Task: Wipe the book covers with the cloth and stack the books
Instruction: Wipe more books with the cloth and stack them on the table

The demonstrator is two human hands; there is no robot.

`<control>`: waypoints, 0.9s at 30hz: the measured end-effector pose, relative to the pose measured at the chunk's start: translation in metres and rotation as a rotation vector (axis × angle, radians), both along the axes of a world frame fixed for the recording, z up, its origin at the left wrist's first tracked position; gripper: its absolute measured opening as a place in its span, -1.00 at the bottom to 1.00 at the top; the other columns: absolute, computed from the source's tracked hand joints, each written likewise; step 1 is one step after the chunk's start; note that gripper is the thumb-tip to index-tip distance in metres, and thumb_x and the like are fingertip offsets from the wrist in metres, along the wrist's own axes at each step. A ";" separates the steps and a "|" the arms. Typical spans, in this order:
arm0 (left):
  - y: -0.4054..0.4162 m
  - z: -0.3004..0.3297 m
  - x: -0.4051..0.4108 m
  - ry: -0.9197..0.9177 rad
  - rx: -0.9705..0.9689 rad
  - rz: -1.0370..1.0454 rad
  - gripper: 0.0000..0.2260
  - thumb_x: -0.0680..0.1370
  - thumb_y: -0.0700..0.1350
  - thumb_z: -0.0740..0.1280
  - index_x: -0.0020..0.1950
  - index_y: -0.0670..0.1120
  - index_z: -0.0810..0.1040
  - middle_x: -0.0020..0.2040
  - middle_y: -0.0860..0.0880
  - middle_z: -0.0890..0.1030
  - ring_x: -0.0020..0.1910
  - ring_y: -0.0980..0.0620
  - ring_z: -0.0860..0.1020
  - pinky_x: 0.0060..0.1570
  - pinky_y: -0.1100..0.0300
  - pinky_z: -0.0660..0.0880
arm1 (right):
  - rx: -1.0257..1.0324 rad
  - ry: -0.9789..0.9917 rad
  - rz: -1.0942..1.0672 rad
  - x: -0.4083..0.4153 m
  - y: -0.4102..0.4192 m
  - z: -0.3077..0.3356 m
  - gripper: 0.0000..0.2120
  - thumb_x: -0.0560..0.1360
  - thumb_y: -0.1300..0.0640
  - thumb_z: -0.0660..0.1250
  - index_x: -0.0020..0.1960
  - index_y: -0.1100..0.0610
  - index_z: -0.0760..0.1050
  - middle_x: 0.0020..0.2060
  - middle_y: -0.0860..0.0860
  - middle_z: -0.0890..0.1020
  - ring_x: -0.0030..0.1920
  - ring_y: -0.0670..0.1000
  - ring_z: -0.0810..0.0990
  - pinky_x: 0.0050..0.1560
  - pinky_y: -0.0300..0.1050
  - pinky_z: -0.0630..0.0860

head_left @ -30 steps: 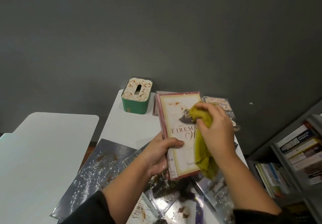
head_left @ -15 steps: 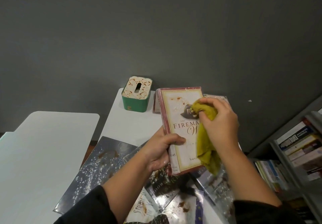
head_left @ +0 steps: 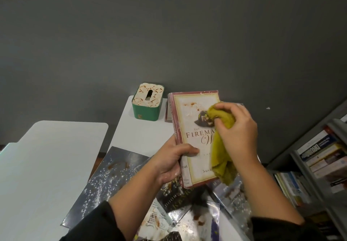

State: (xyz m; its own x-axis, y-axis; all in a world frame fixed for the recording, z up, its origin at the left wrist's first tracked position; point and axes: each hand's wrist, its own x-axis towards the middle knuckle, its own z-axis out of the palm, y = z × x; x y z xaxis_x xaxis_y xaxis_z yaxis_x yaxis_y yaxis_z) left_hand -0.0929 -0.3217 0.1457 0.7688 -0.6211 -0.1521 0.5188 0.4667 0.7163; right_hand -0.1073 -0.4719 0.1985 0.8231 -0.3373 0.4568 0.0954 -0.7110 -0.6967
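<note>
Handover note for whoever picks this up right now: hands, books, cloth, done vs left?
Left hand grips the book by its spine edge, held up off the table.
Right hand holds the yellow cloth bunched, pressed on the cover's upper right.
Done: little; brown spots still show on the cover's upper left.
Left: finish this cover, then wipe the spattered books lying on the table. No neat stack visible yet.

— What fills the upper frame for you?
— A plain dark grey wall [head_left: 169,34], evenly and dimly lit.
— And lower left?
— I see a white table [head_left: 43,165], and another white table [head_left: 139,137] at centre, pushed against the wall.
— The right edge?
— A grey bookshelf [head_left: 308,169], its shelves crowded.
</note>
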 end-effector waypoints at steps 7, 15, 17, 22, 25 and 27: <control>0.000 0.002 -0.002 -0.008 -0.056 -0.012 -0.60 0.39 -0.44 0.30 0.19 -0.18 0.51 0.03 -0.26 0.63 -0.02 -0.17 0.64 -0.04 -0.04 0.62 | -0.138 0.014 0.139 -0.028 0.042 -0.010 -0.66 0.36 0.21 0.45 0.09 -0.04 0.58 0.00 -0.13 0.53 0.01 -0.08 0.50 -0.04 -0.38 0.38; -0.001 -0.002 -0.001 0.005 0.035 -0.084 -0.46 0.32 -0.42 0.29 0.30 -0.21 0.43 0.14 -0.27 0.61 0.06 -0.23 0.62 0.04 -0.14 0.57 | -0.100 -0.042 0.039 0.002 0.008 0.000 -0.74 0.41 0.22 0.41 0.05 -0.03 0.58 0.00 -0.12 0.53 0.06 0.00 0.51 -0.04 -0.22 0.38; -0.001 -0.003 0.000 0.006 0.037 -0.091 -0.46 0.32 -0.42 0.29 0.30 -0.21 0.42 0.15 -0.27 0.61 0.09 -0.24 0.61 0.05 -0.15 0.57 | -0.114 -0.036 -0.004 0.005 0.004 0.002 -0.75 0.41 0.22 0.41 0.05 -0.01 0.59 0.01 -0.11 0.53 0.08 0.02 0.51 -0.04 -0.22 0.36; -0.003 -0.001 0.001 -0.004 -0.007 -0.066 -0.57 0.34 -0.42 0.28 0.18 -0.18 0.50 0.02 -0.26 0.63 -0.01 -0.20 0.62 0.02 -0.11 0.58 | -0.179 0.006 0.134 -0.018 0.035 -0.007 -0.68 0.38 0.19 0.43 0.11 -0.04 0.59 -0.01 -0.15 0.52 0.01 -0.10 0.46 -0.06 -0.40 0.34; -0.002 0.000 0.003 0.000 -0.013 -0.069 -0.64 0.39 -0.38 0.28 0.18 -0.21 0.48 -0.03 -0.24 0.62 -0.06 -0.16 0.63 -0.06 -0.01 0.62 | -0.241 -0.009 0.212 -0.027 0.046 -0.011 -0.67 0.37 0.20 0.42 0.10 -0.04 0.59 -0.04 -0.16 0.51 0.00 -0.10 0.45 -0.06 -0.45 0.28; -0.002 0.002 0.004 -0.014 0.002 -0.106 -0.58 0.38 -0.42 0.25 0.22 -0.22 0.45 0.02 -0.29 0.58 0.01 -0.22 0.60 0.07 -0.11 0.55 | -0.229 -0.007 0.215 -0.016 0.041 -0.006 -0.69 0.40 0.21 0.39 0.10 -0.04 0.58 -0.04 -0.14 0.51 0.00 -0.06 0.44 -0.08 -0.43 0.27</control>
State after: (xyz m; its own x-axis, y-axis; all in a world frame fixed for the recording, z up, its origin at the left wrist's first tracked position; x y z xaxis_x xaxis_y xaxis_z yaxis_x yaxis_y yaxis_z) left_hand -0.0894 -0.3237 0.1478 0.7006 -0.6990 -0.1433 0.5552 0.4079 0.7248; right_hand -0.1231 -0.4310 0.1926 0.8610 -0.0441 0.5067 0.2644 -0.8122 -0.5200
